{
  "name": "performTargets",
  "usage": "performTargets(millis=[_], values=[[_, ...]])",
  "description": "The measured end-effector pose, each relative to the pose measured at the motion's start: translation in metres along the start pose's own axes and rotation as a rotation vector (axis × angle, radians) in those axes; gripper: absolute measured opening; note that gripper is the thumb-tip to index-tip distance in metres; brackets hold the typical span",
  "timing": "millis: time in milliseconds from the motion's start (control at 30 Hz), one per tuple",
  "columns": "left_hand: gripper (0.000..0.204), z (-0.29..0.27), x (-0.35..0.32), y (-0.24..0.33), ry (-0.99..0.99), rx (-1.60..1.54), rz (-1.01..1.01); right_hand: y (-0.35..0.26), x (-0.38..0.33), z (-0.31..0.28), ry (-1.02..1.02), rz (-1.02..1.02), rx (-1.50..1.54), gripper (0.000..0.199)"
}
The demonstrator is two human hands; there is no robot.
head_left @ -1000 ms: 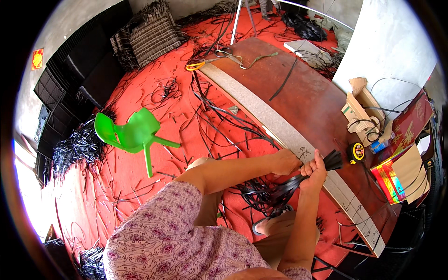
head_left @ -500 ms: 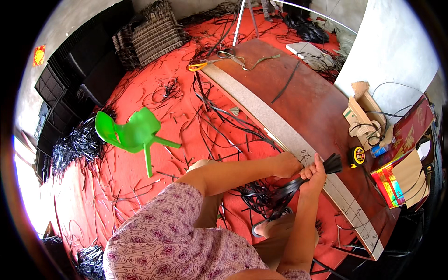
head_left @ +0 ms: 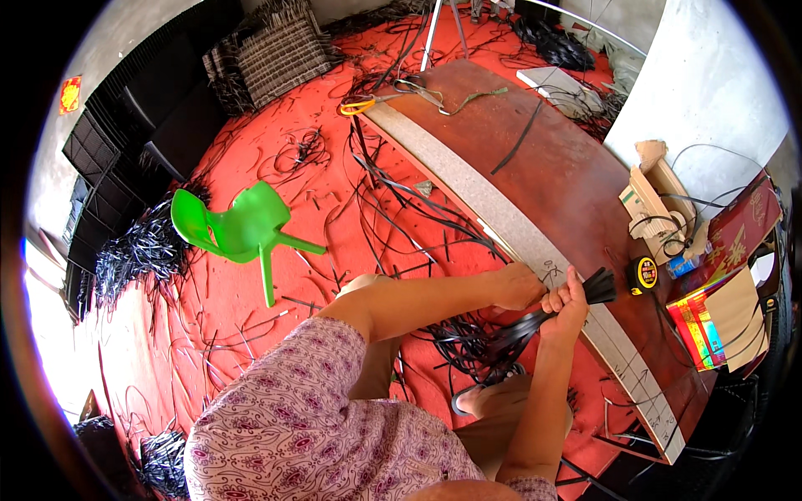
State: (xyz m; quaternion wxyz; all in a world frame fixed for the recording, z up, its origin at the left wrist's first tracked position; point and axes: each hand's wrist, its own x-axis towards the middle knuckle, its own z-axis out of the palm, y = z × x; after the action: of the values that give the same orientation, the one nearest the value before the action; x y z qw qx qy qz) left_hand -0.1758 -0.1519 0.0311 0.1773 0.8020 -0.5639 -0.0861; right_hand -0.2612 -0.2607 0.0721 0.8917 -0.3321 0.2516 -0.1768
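Near the table's front edge, my right hand (head_left: pixel 566 304) is wrapped round a bundle of black plastic strips (head_left: pixel 600 286). The bundle's even ends stick out past my fingers over the table, while the long loose part hangs down in loops toward my legs. Just left of it, my left hand (head_left: pixel 520 286) is closed beside the bundle at the edge of a pale marked board (head_left: pixel 468 178). My left fingers are turned away, so whatever is in them is hidden. The board lies along the near edge of the reddish-brown table (head_left: pixel 551 192).
A tape measure (head_left: pixel 642 275) and torn cardboard (head_left: pixel 660 204) lie at the table's right. Orange-handled scissors (head_left: pixel 357 108) rest at its far corner. A green chair (head_left: pixel 242 225) stands on the red floor among scattered strips. A strip heap (head_left: pixel 138 259) sits farther left.
The view has shifted slightly. Both hands stay close together at the board's edge, the right still gripping the bundle of strips.
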Motion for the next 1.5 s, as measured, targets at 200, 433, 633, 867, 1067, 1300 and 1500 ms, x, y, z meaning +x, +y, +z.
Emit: performTargets(millis=[200, 433, 633, 867, 1067, 1300, 1500], values=[[0.009, -0.0054, 0.0004, 0.0035, -0.027, 0.002, -0.005, -0.0005, 0.0001, -0.0013, -0.002, 0.000, 0.002, 0.010], [0.010, -0.0018, -0.0009, 0.0005, 0.024, -0.010, 0.021, 0.0015, 0.0009, -0.0008, 0.023, -0.003, -0.002, 0.012], [0.009, -0.0017, 0.0003, 0.0004, -0.004, -0.002, 0.007, 0.0018, 0.0010, -0.0015, 0.012, -0.003, -0.009, 0.014], [0.009, -0.0019, 0.0000, 0.0008, -0.003, -0.016, 0.006, 0.0017, -0.0014, 0.0011, 0.018, -0.001, -0.025, 0.012], [0.011, -0.0052, 0.0000, 0.0033, -0.039, -0.004, -0.006, -0.0010, -0.0049, 0.0044, 0.005, 0.002, -0.043, 0.013], [0.012, -0.0024, -0.0009, 0.0017, -0.012, -0.015, 0.002, -0.0011, -0.0046, 0.0042, 0.006, 0.002, -0.047, 0.014], [0.012, -0.0043, -0.0004, 0.0028, -0.011, -0.007, 0.002, -0.0028, -0.0051, 0.0055, 0.006, 0.001, -0.044, 0.018]])
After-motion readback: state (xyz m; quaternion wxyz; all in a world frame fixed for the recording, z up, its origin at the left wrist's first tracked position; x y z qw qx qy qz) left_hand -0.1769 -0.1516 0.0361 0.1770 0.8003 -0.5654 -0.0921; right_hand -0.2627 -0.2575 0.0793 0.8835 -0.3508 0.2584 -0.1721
